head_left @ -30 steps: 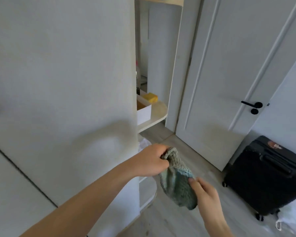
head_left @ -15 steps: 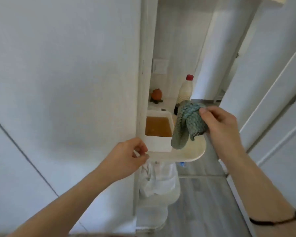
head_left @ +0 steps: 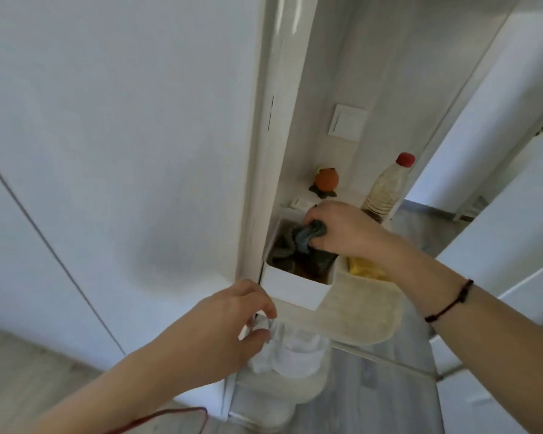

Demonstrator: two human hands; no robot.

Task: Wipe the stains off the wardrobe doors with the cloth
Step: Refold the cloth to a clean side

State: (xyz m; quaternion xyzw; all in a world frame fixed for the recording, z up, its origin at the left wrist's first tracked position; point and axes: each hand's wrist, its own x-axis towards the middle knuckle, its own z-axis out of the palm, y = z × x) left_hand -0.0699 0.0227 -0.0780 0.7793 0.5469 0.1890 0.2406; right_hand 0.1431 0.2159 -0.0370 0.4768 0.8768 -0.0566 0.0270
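The right hand (head_left: 342, 233), clamped on the cloth (head_left: 308, 238), has lowered it into the box (head_left: 295, 288) at the left edge of the shelf (head_left: 367, 308), probably wetting or stowing it; the left hand (head_left: 232, 333) hangs loosely curled, empty.

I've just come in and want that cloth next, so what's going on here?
The person's right hand grips the cloth and holds it down inside the white box on the shelf. The left hand is by the shelf's front edge with its fingers curled; whether it holds anything is unclear. Nothing touches the wardrobe door, so no wiping is happening right now.
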